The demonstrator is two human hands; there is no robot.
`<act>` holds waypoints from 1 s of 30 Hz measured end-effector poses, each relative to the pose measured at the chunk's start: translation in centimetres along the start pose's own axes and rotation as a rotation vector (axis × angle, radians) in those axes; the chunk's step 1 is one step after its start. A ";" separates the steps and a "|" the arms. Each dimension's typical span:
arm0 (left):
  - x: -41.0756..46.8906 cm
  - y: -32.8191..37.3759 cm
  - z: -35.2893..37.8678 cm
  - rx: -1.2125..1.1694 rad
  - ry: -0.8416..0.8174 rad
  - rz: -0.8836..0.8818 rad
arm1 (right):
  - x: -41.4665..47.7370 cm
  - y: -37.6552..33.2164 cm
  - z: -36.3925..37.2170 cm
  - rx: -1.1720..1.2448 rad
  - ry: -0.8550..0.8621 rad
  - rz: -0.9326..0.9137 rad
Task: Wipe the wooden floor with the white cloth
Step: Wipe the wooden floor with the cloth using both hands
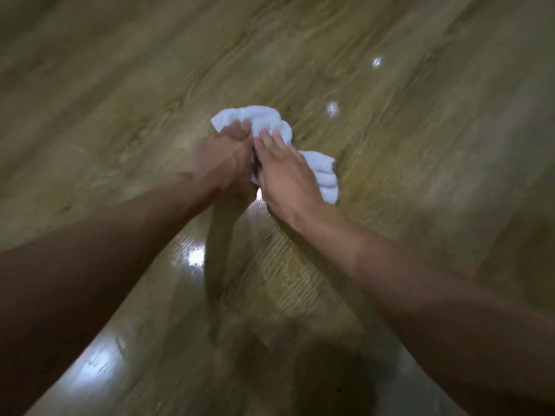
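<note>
Wooden floor (pixel 270 280) shines with glare spots low down, toward 7 o'clock. Both forearms reach to the middle, where the hands sit close together. The blurred left hand (pixel 220 159) curls its fingers round the cloth (pixel 326 172). The right hand (pixel 286 175) lies flat on it, fingers straight. The cloth, white and bunched, lies on the floor and spills toward 12 and 3 o'clock.

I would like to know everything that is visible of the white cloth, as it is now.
The white cloth looks like soft towelling, bunched into thick folds, not spread flat. It lies on the wooden floor near the middle of the view. The left hand grips its far part with curled fingers; the right hand rests flat on its middle, fingers fairly straight. A rolled end shows beside the right hand. The picture is blurred.
</note>
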State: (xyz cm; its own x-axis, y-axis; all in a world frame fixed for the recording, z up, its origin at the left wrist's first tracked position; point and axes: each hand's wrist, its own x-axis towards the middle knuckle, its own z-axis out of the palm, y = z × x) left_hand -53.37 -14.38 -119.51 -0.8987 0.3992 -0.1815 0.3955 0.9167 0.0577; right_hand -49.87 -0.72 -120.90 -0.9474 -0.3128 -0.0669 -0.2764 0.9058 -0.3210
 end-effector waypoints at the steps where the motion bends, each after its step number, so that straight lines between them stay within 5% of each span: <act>1: -1.5 0.1 0.4 0.004 0.018 0.022 | -1.3 -0.3 0.5 -0.009 0.005 -0.015; 4: -2.6 -1.0 0.9 0.010 0.001 0.096 | -1.2 0.7 0.5 -0.013 -0.014 -0.093; 11: 6.2 -1.9 -1.4 0.111 -0.113 -0.102 | 9.5 3.9 -2.6 0.003 -0.075 -0.080; 18: 1.8 3.3 0.1 0.152 -0.069 0.018 | 0.3 4.0 -0.7 0.016 0.003 -0.090; 22: 4.4 3.5 -0.7 0.116 -0.143 -0.037 | 4.1 6.7 -2.3 -0.030 -0.033 -0.138; 27: 12.1 3.1 -3.0 -0.068 -0.234 -0.229 | 11.0 7.8 -3.8 0.041 -0.037 0.028; 30: 10.7 4.3 -2.4 -0.021 -0.187 -0.115 | 8.3 8.3 -3.7 0.112 0.024 0.052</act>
State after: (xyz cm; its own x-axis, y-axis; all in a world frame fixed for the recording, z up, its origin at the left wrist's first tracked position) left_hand -61.76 -6.12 -118.88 -0.8862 0.2828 -0.3670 0.2865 0.9570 0.0457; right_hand -60.65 5.29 -120.64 -0.9640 -0.2582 -0.0641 -0.2084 0.8827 -0.4211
